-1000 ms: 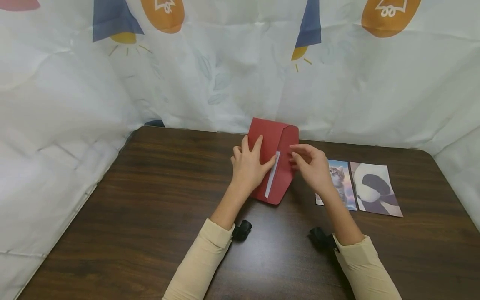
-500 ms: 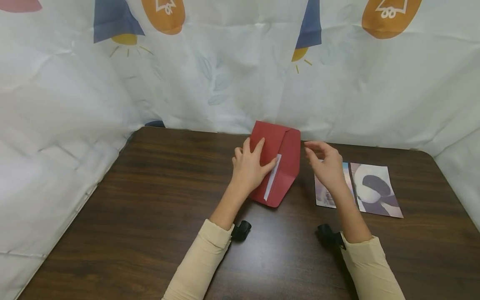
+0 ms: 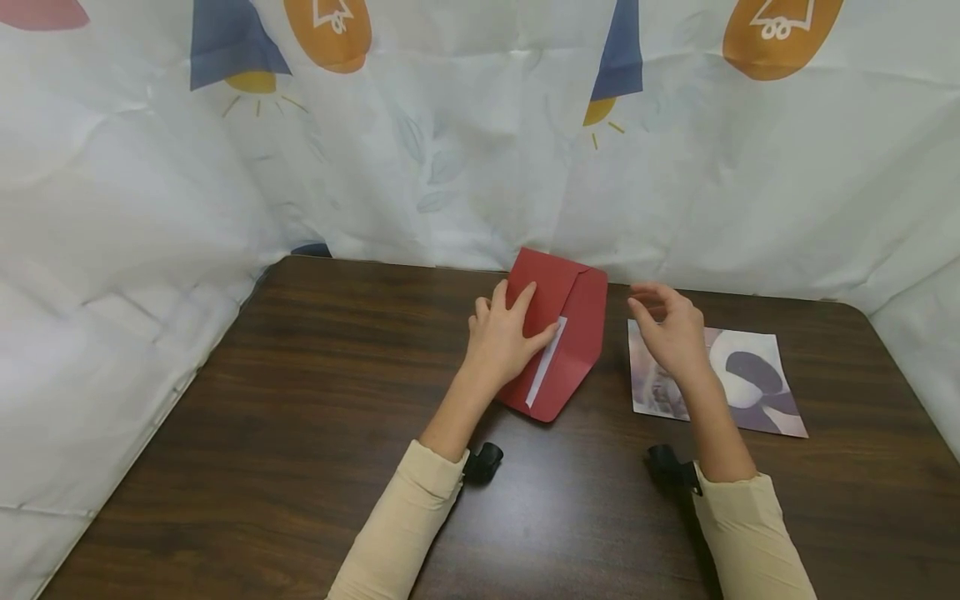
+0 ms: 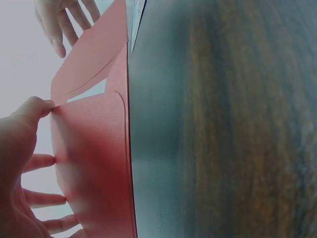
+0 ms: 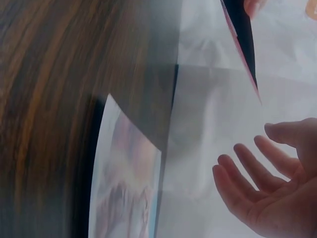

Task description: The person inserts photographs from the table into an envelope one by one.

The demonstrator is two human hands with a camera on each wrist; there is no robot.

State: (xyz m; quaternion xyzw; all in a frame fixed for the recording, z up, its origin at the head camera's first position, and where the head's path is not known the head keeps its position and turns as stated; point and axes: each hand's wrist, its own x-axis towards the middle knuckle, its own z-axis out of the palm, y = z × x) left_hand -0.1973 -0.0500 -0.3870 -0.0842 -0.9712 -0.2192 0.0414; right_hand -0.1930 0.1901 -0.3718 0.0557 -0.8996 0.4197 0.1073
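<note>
A red envelope (image 3: 538,273) lies at a slant near the table's back edge, flap (image 3: 588,325) spread out to the right. A white strip (image 3: 547,363) shows in its opening. My left hand (image 3: 497,337) rests on the envelope with fingers spread and the thumb at the opening's edge; in the left wrist view the fingertips touch the red paper (image 4: 94,158). My right hand (image 3: 671,329) hovers over a picture card (image 3: 649,383), fingers loosely bent and holding nothing. That card, partly hidden by the hand and forearm, also appears in the right wrist view, below the fingers.
A second card (image 3: 753,375) with a black-and-white picture lies right beside the first. The brown wooden table (image 3: 300,417) meets a white patterned cloth (image 3: 480,150) at the back. Each wrist carries a small black camera (image 3: 483,462).
My right hand has moved right, away from the envelope's flap to over the nearer card. The left hand stays on the envelope, which has shifted slightly right and toward me.
</note>
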